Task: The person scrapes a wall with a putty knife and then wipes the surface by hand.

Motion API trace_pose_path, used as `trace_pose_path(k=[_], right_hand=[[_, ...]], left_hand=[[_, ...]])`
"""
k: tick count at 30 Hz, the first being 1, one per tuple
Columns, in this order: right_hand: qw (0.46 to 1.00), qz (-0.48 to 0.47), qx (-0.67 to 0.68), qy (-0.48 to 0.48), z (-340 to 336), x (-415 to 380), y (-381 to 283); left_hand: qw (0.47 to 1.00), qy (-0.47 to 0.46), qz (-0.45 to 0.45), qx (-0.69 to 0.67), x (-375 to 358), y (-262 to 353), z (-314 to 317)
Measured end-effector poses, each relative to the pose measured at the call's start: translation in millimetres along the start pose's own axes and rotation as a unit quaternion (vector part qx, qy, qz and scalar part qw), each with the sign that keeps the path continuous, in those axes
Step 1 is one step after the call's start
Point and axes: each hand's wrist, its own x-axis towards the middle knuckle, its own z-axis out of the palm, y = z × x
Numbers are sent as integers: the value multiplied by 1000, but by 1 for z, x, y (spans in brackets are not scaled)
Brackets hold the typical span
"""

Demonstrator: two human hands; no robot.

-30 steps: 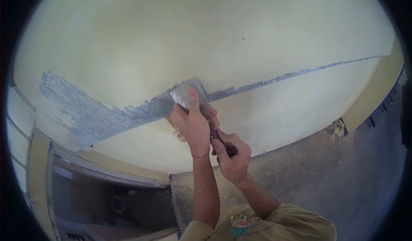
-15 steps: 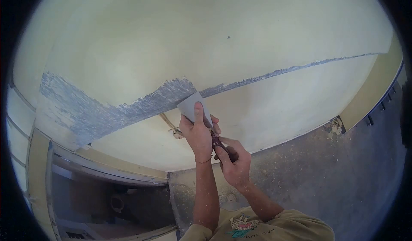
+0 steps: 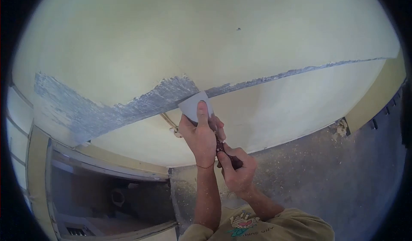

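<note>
A putty knife [image 3: 192,108] with a broad pale blade and a dark handle is held in both my hands. My left hand [image 3: 201,140] is closed around the blade's base, its thumb lying flat along the blade. Lower down, my right hand [image 3: 238,168] grips the dark handle. The blade's far edge meets a grey scraped strip [image 3: 169,93] that runs along the edge of a pale yellowish painted surface [image 3: 214,35]. Ragged paint borders this strip, which is widest on the left and thin towards the right.
Behind my hands is a pale lower wall [image 3: 279,103] with a small fitting [image 3: 176,131] on it. Paint flakes are scattered over the grey floor [image 3: 300,168]. At lower left stands a framed dark opening [image 3: 141,202]; a window [image 3: 19,129] is at far left.
Both hands and the putty knife have shifted very slightly right in view, with the grips unchanged. The view itself has moved a little.
</note>
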Motion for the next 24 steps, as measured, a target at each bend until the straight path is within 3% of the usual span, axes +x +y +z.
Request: trace_pose_path(k=[11,14,24], right_hand=[[997,-77,28,4,20,18,-14],[993,-116,3,-9,20,21,-15],[998,-68,9,4,2,-4,-6]], left_hand=[[1000,17,18,1,7,33,3],[999,-22,45,-11,13,38,4],[1000,-13,-8,-17,-3,4,-3]])
